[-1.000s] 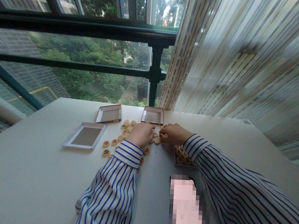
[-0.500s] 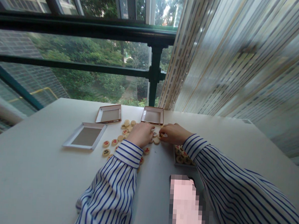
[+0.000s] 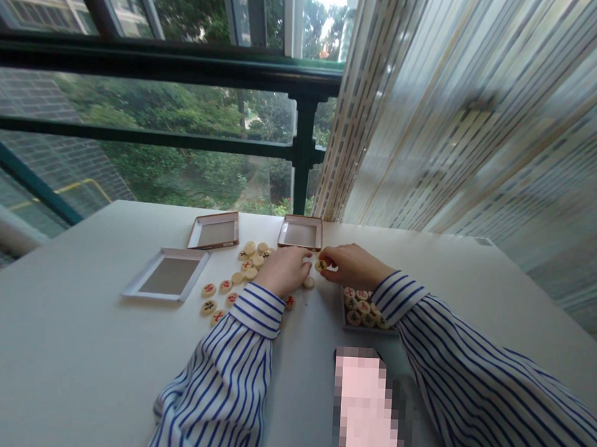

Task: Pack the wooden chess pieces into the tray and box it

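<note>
One round piece (image 3: 321, 265) is pinched in the right hand (image 3: 355, 264), toward the far edge of the tabletop (image 3: 455, 292), beside the left hand (image 3: 287, 269), whose hold cannot be told, with the piece-filled box (image 3: 360, 329) nearer the right hand, on its near-edge side.

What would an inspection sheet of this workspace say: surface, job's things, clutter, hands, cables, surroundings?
Surface: white table.
Job's things: loose pieces, round, some marked in red or black, spread around the left hand; more in a box, partly hidden by the right sleeve.
Clutter: a white tray and two brown-edged trays; nearer the camera, a pixelated pink item, unidentifiable.
Right hand: pinches a piece with a dark mark.
Left hand: above the table; whether it holds anything is hidden.
Cables: nothing seen.
Surroundings: dark railing, curtain at right, greenery outside.
</note>
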A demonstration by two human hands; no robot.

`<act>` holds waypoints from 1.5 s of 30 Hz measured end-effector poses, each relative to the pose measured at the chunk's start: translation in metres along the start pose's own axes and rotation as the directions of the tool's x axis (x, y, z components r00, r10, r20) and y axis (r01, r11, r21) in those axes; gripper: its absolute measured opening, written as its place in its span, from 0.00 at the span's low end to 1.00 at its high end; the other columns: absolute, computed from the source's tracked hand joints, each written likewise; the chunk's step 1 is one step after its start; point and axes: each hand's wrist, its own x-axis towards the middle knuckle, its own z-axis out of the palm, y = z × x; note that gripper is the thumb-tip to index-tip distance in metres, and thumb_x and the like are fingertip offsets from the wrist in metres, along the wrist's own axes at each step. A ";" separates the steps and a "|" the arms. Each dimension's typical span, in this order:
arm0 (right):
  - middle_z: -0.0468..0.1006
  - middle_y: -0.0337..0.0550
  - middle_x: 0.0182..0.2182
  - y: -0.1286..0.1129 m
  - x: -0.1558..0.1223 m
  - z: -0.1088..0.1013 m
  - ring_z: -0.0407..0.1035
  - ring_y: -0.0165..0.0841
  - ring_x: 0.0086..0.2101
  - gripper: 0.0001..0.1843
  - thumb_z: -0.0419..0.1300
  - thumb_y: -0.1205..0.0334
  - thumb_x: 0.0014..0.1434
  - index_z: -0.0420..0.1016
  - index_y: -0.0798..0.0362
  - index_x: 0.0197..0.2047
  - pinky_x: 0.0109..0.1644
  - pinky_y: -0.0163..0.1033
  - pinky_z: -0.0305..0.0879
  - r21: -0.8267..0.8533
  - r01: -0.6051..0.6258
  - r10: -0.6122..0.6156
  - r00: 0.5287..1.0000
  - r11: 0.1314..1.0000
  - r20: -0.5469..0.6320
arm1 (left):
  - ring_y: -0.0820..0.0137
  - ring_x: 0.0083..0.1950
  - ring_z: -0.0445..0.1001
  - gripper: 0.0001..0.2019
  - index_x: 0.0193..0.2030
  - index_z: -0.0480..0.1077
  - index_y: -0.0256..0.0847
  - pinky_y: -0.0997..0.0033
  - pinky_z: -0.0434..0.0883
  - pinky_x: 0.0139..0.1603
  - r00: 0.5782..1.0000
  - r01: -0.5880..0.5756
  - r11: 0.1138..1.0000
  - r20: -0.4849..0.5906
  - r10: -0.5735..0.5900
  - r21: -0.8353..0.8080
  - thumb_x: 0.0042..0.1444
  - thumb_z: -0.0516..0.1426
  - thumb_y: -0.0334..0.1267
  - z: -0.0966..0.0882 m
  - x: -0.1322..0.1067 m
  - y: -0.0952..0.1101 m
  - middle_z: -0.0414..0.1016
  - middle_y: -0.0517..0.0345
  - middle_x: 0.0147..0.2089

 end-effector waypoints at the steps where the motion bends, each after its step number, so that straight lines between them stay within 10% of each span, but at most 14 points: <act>1: 0.77 0.44 0.34 0.000 -0.002 -0.001 0.70 0.33 0.33 0.14 0.51 0.55 0.56 0.71 0.52 0.40 0.35 0.34 0.57 0.017 -0.001 0.002 1.000 1.000 -0.013 | 0.61 0.50 0.71 0.18 0.49 0.70 0.39 0.66 0.65 0.49 1.000 -0.005 1.000 -0.001 0.005 -0.015 0.56 0.48 0.41 0.000 0.000 0.002 0.75 0.48 0.48; 15: 0.77 0.43 0.33 0.009 -0.031 -0.015 0.69 0.31 0.33 0.16 0.55 0.56 0.54 0.73 0.54 0.43 0.38 0.34 0.61 0.261 0.008 0.040 0.984 0.965 -0.176 | 0.68 0.35 0.73 0.16 0.35 0.76 0.38 0.72 0.64 0.34 0.998 -0.050 0.936 0.021 0.061 -0.348 0.55 0.47 0.41 0.004 0.004 0.015 0.77 0.55 0.33; 27: 0.77 0.42 0.31 0.010 -0.055 -0.020 0.69 0.30 0.32 0.14 0.56 0.57 0.54 0.75 0.54 0.42 0.38 0.35 0.62 0.415 0.041 0.067 0.968 0.909 -0.242 | 0.73 0.30 0.71 0.14 0.31 0.75 0.33 0.75 0.66 0.33 0.988 0.117 0.638 0.155 0.004 -0.761 0.53 0.52 0.41 -0.001 0.003 0.036 0.75 0.54 0.29; 45: 0.75 0.41 0.30 0.013 -0.075 -0.012 0.69 0.27 0.31 0.14 0.59 0.57 0.53 0.72 0.55 0.41 0.34 0.31 0.65 0.610 0.085 0.134 0.943 0.788 -0.304 | 0.74 0.31 0.72 0.11 0.38 0.74 0.30 0.74 0.67 0.35 0.973 0.214 0.510 0.227 -0.038 -0.833 0.51 0.57 0.36 -0.004 -0.001 0.051 0.76 0.52 0.31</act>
